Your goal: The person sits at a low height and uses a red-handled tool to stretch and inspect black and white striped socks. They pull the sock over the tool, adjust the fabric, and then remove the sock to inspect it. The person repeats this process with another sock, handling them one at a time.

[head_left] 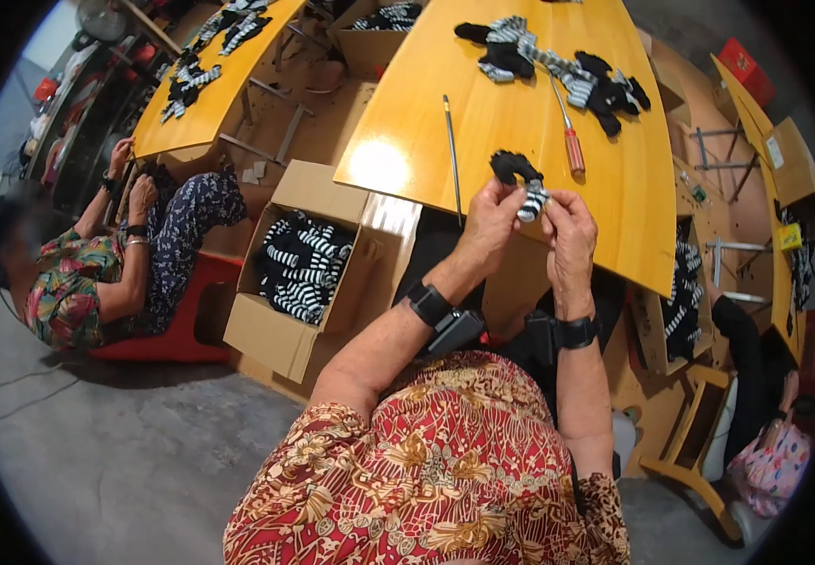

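Over the table's near edge, both my hands grip a small black-and-white striped knitted piece [532,202] with a curled black part [516,167]. It may be a sock or a glove; I cannot tell which. The fingers of my left hand [492,218] are closed on its left side, partly hiding it. My right hand [570,230] pinches the striped end from the right. More such pieces [577,83] lie in loose heaps farther up the yellow table [511,122]. A red-handled screwdriver [572,146] lies to the right, a dark thin rod [451,155] to the left.
Left of my table stands an open cardboard box [311,184] full of striped pieces; another such box [652,330] is at the right. A seated person [96,273] works at a second yellow table [164,132]. Another person [756,377] sits at the right beside a wooden chair [685,461].
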Motion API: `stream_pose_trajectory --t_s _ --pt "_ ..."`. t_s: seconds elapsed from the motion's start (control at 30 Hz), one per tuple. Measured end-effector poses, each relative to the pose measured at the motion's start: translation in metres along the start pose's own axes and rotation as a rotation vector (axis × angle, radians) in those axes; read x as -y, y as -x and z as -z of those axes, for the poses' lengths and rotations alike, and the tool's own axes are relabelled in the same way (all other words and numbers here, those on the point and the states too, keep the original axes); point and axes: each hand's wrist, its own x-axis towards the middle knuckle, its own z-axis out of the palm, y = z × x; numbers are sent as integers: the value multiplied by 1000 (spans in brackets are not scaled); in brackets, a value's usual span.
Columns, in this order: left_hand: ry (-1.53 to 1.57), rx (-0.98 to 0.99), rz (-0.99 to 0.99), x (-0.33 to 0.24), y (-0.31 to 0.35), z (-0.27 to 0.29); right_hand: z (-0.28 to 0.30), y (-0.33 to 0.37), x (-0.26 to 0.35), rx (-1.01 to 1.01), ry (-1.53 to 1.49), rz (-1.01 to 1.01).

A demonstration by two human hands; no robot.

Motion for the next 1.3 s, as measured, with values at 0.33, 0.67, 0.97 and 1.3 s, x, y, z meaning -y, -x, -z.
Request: stream_pose_trajectory --t_s 0.33,0.67,0.97,1.3 --pt "-83 -41 54 3 -5 2 8 1 2 93 -17 -5" --pt "124 11 108 20 5 6 15 0 -2 54 136 -158" --pt "138 246 131 -6 15 12 21 10 -8 107 157 -119" --pt "-221 316 75 -26 16 21 11 20 33 235 398 -24"
